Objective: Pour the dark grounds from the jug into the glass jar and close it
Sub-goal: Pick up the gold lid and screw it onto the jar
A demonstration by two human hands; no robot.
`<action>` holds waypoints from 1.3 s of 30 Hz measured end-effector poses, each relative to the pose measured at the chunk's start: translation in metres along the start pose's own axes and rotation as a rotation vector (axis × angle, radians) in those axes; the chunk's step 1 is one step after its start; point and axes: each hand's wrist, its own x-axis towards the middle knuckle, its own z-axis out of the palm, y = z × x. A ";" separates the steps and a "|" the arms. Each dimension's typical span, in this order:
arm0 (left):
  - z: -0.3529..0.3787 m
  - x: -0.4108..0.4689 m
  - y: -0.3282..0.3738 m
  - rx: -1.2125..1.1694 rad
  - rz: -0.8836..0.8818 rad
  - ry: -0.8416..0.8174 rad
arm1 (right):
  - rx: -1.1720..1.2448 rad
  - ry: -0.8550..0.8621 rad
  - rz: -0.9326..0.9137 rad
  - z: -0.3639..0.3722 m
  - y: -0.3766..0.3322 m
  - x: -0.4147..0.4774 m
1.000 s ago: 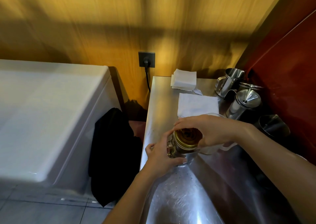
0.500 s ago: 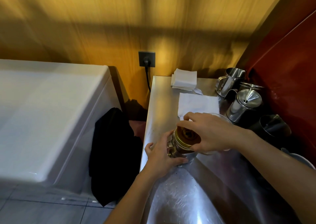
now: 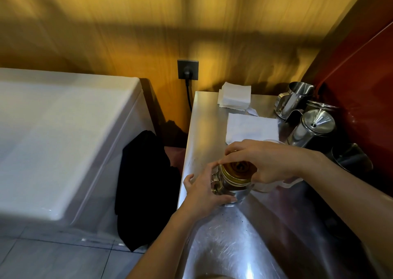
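Note:
A glass jar (image 3: 230, 190) stands on the steel counter (image 3: 204, 129) near its left edge, with a gold lid (image 3: 236, 175) sitting on its mouth. My left hand (image 3: 204, 190) wraps around the jar's left side and holds it. My right hand (image 3: 263, 161) reaches in from the right, fingers curled over the lid's rim. A clear plastic jug (image 3: 287, 183) sits just behind and to the right of the jar, mostly hidden under my right hand. The jar's contents are hard to make out.
A white cloth (image 3: 252, 126) and a stack of folded napkins (image 3: 234, 96) lie behind the jar. Steel pitchers (image 3: 294, 101) and a lidded pot (image 3: 312, 129) crowd the back right by a red wall. A white appliance (image 3: 63, 134) and black fabric (image 3: 144, 183) stand left of the counter.
My right hand's fingers have shifted around the gold lid, turning on it. The left hand has stayed on the jar, which has not moved.

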 end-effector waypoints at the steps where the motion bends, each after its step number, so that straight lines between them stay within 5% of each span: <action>1: 0.000 0.000 0.000 0.001 0.000 -0.001 | -0.004 0.005 -0.006 0.000 0.000 0.000; 13: 0.001 -0.001 0.002 0.010 0.002 0.008 | -0.352 0.168 0.236 0.009 -0.013 0.003; 19: 0.003 0.000 -0.002 0.040 0.037 0.033 | -0.164 0.056 0.024 0.004 -0.009 -0.003; 25: 0.006 0.001 -0.004 0.013 -0.005 0.029 | -0.374 0.214 0.206 0.011 -0.015 0.002; 31: 0.004 0.002 -0.003 0.040 0.018 0.024 | -0.153 0.110 -0.035 0.006 -0.008 -0.004; 35: 0.004 0.001 -0.002 0.028 0.010 0.017 | -0.252 0.252 0.076 0.006 -0.014 -0.003; 39: 0.002 -0.001 0.000 0.036 0.015 0.011 | -0.208 0.122 -0.024 0.006 -0.008 -0.004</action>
